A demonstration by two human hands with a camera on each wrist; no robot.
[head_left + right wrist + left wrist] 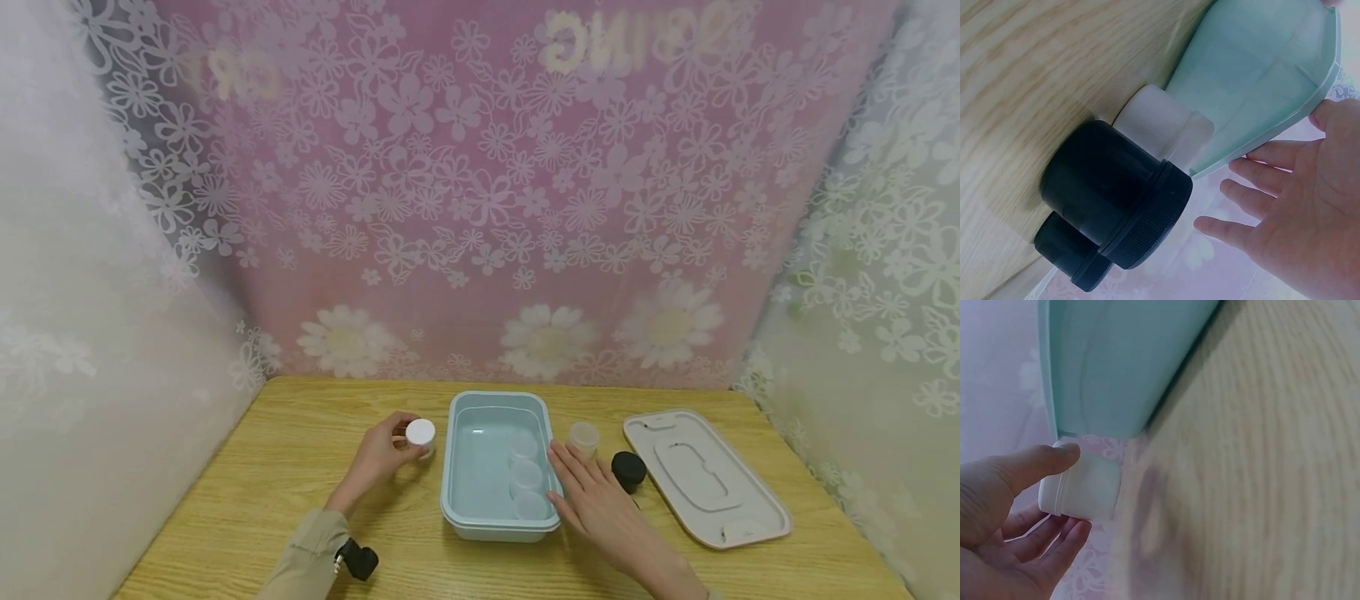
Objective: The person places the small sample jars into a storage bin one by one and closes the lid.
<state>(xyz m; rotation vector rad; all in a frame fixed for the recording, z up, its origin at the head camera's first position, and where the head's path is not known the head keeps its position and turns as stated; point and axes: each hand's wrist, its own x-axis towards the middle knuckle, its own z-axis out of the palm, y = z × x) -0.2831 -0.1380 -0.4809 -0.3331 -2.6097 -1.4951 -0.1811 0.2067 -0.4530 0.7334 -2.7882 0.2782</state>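
Note:
A small white jar with a screw lid (421, 432) stands left of a light-blue plastic box (459, 400). My left hand (384, 457) pinches this jar between thumb and fingers, as the left wrist view (1088, 487) also shows. Inside the box, along its right side, three translucent jars (527, 477) sit in a row. Fingers extended, my right hand (600, 508) touches the box's right rim. Close beyond those fingers are a translucent jar (583, 435) and a black jar (628, 467); the right wrist view shows a second, smaller black jar (1069, 250).
A pale lid (708, 479) with moulded grooves lies flat on the wood-grain table (300, 442) at the right. Flower-patterned curtains (487, 208) enclose the table at the back and both sides. A black device (358, 560) is strapped to my left wrist.

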